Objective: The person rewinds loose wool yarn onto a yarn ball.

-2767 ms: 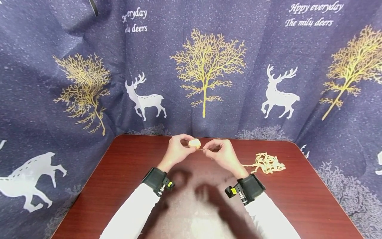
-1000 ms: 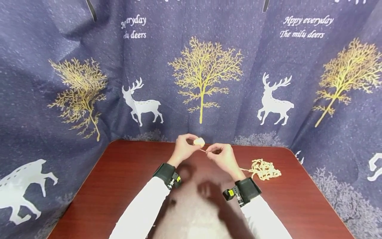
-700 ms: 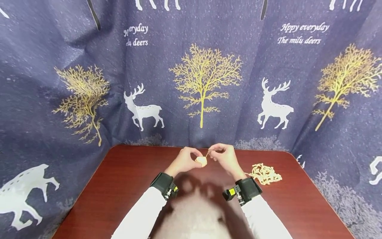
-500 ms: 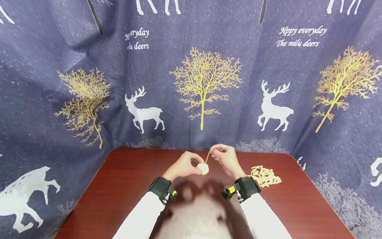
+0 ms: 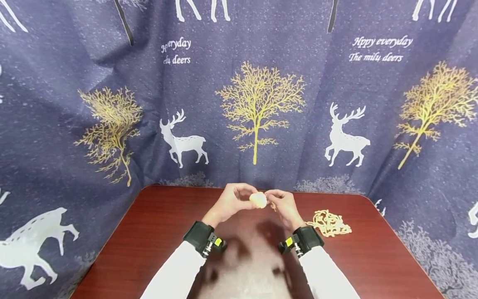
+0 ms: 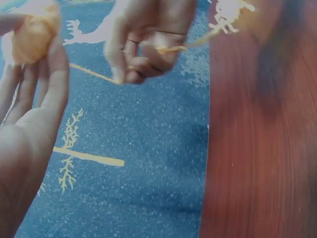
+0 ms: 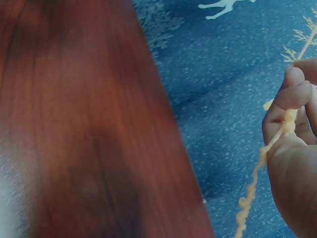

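My left hand (image 5: 232,202) grips a small cream ball of yarn (image 5: 258,200) between thumb and fingers, raised over the far part of the table. Close on its right, my right hand (image 5: 285,206) pinches the yarn strand (image 6: 94,73), which runs taut from the ball to the thumb and fingertip in the left wrist view. From the right palm the rest of the yarn (image 7: 250,191) trails down, knobbly and twisted in the right wrist view. It leads toward a loose tangled heap of yarn (image 5: 329,223) on the table, right of the right wrist.
The reddish-brown wooden table (image 5: 377,257) has rounded far corners. Behind it hangs a dark blue curtain (image 5: 231,104) printed with deer and trees. Black wrist straps with cameras sit on both wrists, and shadows of the arms fall across the tabletop.
The right hand swung up over the ball with the strand, then came down beside it. The left hand lowered the ball, then lifted it a little. The loose heap stays in place.
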Tool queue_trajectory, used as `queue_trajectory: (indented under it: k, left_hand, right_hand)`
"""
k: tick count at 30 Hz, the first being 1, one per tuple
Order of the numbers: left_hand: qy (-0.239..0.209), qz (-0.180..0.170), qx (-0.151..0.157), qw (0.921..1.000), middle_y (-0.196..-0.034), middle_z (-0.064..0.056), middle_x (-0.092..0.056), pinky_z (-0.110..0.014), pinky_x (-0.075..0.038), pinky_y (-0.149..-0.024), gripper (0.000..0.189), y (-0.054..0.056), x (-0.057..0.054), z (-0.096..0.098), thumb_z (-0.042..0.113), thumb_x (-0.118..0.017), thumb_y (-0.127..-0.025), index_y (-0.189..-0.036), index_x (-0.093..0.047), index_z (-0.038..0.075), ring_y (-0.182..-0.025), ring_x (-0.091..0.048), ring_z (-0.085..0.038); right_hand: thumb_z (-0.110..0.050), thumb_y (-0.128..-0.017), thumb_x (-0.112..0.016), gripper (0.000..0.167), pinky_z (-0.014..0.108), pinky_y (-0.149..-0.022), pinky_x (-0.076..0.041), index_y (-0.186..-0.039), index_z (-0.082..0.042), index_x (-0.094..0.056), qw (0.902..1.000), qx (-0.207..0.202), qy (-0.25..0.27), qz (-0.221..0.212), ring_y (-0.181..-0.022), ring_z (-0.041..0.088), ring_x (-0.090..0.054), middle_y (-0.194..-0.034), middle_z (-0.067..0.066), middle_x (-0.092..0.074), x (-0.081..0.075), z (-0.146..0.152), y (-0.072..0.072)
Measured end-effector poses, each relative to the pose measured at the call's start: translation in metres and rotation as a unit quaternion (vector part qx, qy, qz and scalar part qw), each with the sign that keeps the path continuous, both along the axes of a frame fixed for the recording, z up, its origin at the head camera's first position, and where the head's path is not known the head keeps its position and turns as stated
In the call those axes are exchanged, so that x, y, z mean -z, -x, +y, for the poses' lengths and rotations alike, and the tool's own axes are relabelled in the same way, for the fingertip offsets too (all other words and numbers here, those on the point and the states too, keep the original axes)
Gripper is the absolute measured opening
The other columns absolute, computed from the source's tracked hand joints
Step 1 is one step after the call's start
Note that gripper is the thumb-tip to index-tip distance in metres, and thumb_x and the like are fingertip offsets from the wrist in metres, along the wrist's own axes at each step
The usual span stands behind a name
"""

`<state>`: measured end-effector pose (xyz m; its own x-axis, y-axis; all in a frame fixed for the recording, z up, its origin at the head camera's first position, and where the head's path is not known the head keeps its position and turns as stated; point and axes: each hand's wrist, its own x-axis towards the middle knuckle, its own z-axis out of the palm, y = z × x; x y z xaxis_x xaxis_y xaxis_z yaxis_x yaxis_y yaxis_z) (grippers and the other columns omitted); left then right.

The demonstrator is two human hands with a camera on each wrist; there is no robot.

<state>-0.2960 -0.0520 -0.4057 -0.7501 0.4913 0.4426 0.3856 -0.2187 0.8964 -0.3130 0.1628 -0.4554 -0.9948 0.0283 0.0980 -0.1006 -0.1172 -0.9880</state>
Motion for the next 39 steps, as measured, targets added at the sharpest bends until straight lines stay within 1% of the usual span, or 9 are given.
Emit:
queue_trajectory:
  k: [6,14,17,20,23,25,29,34,39]
  left_hand:
    - [-0.129,-0.075,-0.077,0.9857,-0.094,-0.004,-0.075,-0.029,-0.060,-0.081,0.035,0.006,-0.002,0.007,-0.017,-0.072,-0.077,-0.110,-0.060,-0.023,-0.088,-0.071,-0.014]
    - [-0.202,-0.169,-0.178,0.9480,-0.090,-0.009,-0.072,-0.031,-0.062,-0.077,0.028,0.020,0.007,0.015,-0.015,-0.068,-0.080,-0.107,-0.064,-0.016,-0.080,-0.071,-0.016]
    - [-0.158,-0.151,-0.244,0.9449,-0.091,-0.010,-0.071,-0.029,-0.062,-0.076,0.028,0.023,0.013,0.018,-0.010,-0.073,-0.078,-0.105,-0.067,-0.014,-0.080,-0.070,-0.015]
    - [-0.034,-0.076,-0.326,0.9417,-0.086,-0.009,-0.072,-0.025,-0.059,-0.071,0.027,0.024,0.020,0.019,-0.001,-0.082,-0.074,-0.099,-0.072,-0.005,-0.077,-0.068,-0.015]
    - [0.098,0.015,-0.368,0.9244,-0.083,-0.006,-0.073,-0.026,-0.054,-0.069,0.027,0.023,0.026,0.020,0.008,-0.087,-0.071,-0.094,-0.075,0.003,-0.075,-0.067,-0.017]
    - [0.160,0.062,-0.359,0.9174,-0.084,-0.004,-0.072,-0.029,-0.053,-0.070,0.027,0.022,0.029,0.019,0.011,-0.087,-0.070,-0.093,-0.075,0.006,-0.078,-0.066,-0.021]
    - [0.236,0.112,-0.294,0.9194,-0.088,-0.003,-0.071,-0.030,-0.050,-0.071,0.029,0.018,0.030,0.018,0.012,-0.086,-0.068,-0.094,-0.073,0.008,-0.082,-0.064,-0.025]
    - [0.288,0.132,-0.216,0.9236,-0.084,0.002,-0.068,-0.025,-0.051,-0.071,0.030,0.013,0.028,0.019,0.011,-0.087,-0.066,-0.092,-0.071,0.010,-0.079,-0.063,-0.017]
    - [0.296,0.131,-0.142,0.9356,-0.080,0.004,-0.068,-0.024,-0.052,-0.068,0.029,0.007,0.024,0.020,0.008,-0.087,-0.066,-0.089,-0.070,0.010,-0.074,-0.063,-0.010]
  right_hand:
    - [0.005,-0.088,-0.069,0.009,0.021,-0.056,-0.051,-0.096,0.007,-0.073,0.9920,-0.023,-0.118,0.039,-0.064,0.014,-0.062,-0.079,0.013,-0.071,0.007,-0.001,-0.012]
    - [0.006,-0.081,-0.074,0.012,0.019,-0.057,-0.049,-0.088,-0.003,-0.075,0.9510,-0.036,-0.263,0.158,-0.063,0.010,-0.060,-0.076,0.010,-0.071,-0.004,-0.007,-0.039]
    - [0.006,-0.077,-0.074,0.016,0.020,-0.060,-0.052,-0.084,-0.009,-0.075,0.9379,-0.034,-0.296,0.178,-0.065,0.008,-0.061,-0.074,0.002,-0.071,-0.009,-0.007,-0.045]
    - [0.006,-0.076,-0.074,0.018,0.022,-0.060,-0.054,-0.082,-0.011,-0.074,0.9317,-0.031,-0.305,0.194,-0.065,0.008,-0.062,-0.072,-0.003,-0.070,-0.016,-0.007,-0.049]
    - [0.006,-0.077,-0.075,0.016,0.023,-0.061,-0.054,-0.083,-0.009,-0.075,0.9324,-0.024,-0.295,0.207,-0.065,0.009,-0.063,-0.074,-0.002,-0.071,-0.022,-0.004,-0.050]
    - [0.006,-0.077,-0.075,0.014,0.023,-0.060,-0.054,-0.085,-0.006,-0.075,0.9345,-0.014,-0.284,0.214,-0.065,0.009,-0.062,-0.075,0.002,-0.072,-0.025,0.000,-0.048]
    - [0.006,-0.080,-0.074,0.009,0.021,-0.054,-0.051,-0.087,0.000,-0.074,0.9510,-0.009,-0.236,0.199,-0.060,0.010,-0.059,-0.072,0.007,-0.070,-0.032,0.007,-0.043]
    - [0.007,-0.084,-0.071,0.010,0.021,-0.054,-0.051,-0.093,0.011,-0.069,0.9814,-0.028,-0.131,0.138,-0.061,0.010,-0.060,-0.074,0.004,-0.069,-0.040,0.011,-0.038]
    - [0.008,-0.087,-0.067,0.009,0.017,-0.054,-0.049,-0.095,0.012,-0.067,0.9963,-0.035,-0.023,0.075,-0.063,0.009,-0.059,-0.074,0.002,-0.068,-0.041,0.015,-0.030]
